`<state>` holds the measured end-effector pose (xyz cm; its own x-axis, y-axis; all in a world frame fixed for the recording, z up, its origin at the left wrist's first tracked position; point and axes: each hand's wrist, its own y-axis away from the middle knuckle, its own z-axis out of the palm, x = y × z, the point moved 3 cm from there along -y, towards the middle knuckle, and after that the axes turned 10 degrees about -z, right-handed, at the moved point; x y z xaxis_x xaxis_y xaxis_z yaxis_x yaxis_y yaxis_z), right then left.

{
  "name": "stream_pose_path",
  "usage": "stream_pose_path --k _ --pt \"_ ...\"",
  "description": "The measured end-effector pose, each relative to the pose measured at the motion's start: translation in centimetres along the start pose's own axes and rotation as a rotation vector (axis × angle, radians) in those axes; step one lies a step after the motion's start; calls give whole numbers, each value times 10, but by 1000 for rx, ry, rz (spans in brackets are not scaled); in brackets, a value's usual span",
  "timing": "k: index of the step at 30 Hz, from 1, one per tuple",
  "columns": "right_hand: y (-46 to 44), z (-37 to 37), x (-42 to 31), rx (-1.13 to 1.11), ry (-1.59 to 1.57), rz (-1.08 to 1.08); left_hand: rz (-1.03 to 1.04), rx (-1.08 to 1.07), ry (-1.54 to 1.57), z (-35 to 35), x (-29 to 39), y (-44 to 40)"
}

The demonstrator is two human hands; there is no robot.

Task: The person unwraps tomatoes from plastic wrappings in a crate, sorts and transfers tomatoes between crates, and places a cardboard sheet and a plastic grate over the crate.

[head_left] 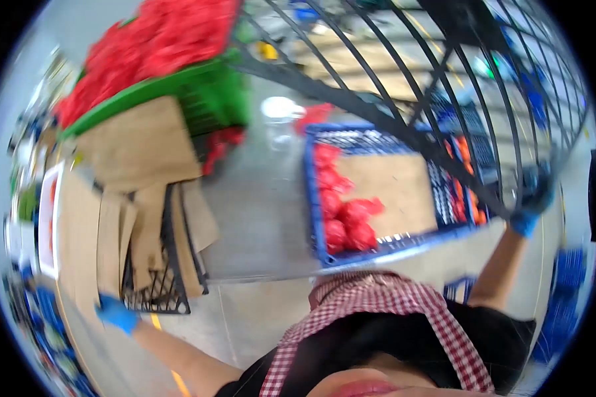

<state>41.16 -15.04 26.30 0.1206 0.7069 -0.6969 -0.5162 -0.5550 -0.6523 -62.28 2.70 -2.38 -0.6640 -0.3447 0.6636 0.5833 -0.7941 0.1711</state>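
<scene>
My right hand (535,198), in a blue glove, grips the rim of a black plastic crate (377,109). This slatted crate is tilted up in the air over the right side of the table. My left hand (118,314), also gloved in blue, is closed at the lower edge of a long cardboard sheet (79,245). More cardboard strips lie beside it in and over a black crate (157,306). Below the raised crate stands a blue crate (321,259) with a brown cardboard liner (391,192) and several red net-wrapped bundles (354,228) along its left side.
A green crate (208,92) heaped with red netting (159,40) stands at the back left, a brown cardboard sheet (136,145) leaning against it. Orange-red produce (473,198) shows right of the blue crate. The metal table (258,218) ends just before my apron.
</scene>
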Motion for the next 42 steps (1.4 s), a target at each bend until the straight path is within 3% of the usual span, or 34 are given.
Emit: stream_pose_path --k 2,5,6,7,9,11,13,16,17,19,21,22,24,26,27,28,29,30,31,33,34,35,38,42 --pt "-4 -5 -30 179 151 -119 159 220 94 40 -1 79" --pt "-3 -26 -63 100 27 -166 15 -257 112 83 -28 163" --pt "-2 -34 -78 98 -29 -182 56 16 35 130 -47 203" --pt "-1 -56 -92 -16 -102 -190 56 -33 -111 166 -60 237" --pt "9 -98 -118 96 -93 -228 300 -126 -621 211 -91 280" --pt "15 -151 -139 194 -56 -253 806 -207 -1356 251 -136 318" --pt "42 -209 -161 360 4 -314 637 -475 -1289 278 -188 321" --pt "108 -317 -209 252 -140 -376 127 -586 -1015 387 -272 464" --pt "115 -334 -225 293 -66 -372 -195 -679 -791 410 -309 489" --pt "159 -385 -259 364 -15 -399 -847 -600 -313 458 -378 544" --pt "197 -419 -294 491 60 -433 -742 -853 -387 492 -443 592" --pt "216 -432 -308 613 120 -468 -813 -916 -372 511 -465 631" --pt "235 -454 -321 572 137 -418 -585 -969 -500 537 -538 687" --pt "255 -467 -333 693 239 -450 -703 -813 -654 546 -599 740" --pt "268 -478 -336 770 254 -455 -712 -936 -672 546 -637 761" --pt "284 -486 -337 848 267 -463 -710 -934 -579 549 -663 799" --pt "304 -498 -341 804 331 -412 -616 -994 -622 540 -709 805" --pt "319 -502 -340 905 366 -401 -670 -985 -727 527 -757 810" --pt "327 -500 -332 975 383 -393 -415 -1040 -869 506 -817 803" --pt "338 -506 -331 1041 439 -318 -871 -750 -646 478 -850 840" --pt "342 -513 -329 1040 477 -255 -969 -630 -619 466 -871 849" --pt "332 -511 -322 1068 383 -280 -980 -552 -645 453 -890 851" --pt "322 -514 -308 1209 483 -234 -994 -385 -696 421 -932 845" --pt "278 -539 -281 1230 480 -144 -1017 -268 -748 403 -972 828"
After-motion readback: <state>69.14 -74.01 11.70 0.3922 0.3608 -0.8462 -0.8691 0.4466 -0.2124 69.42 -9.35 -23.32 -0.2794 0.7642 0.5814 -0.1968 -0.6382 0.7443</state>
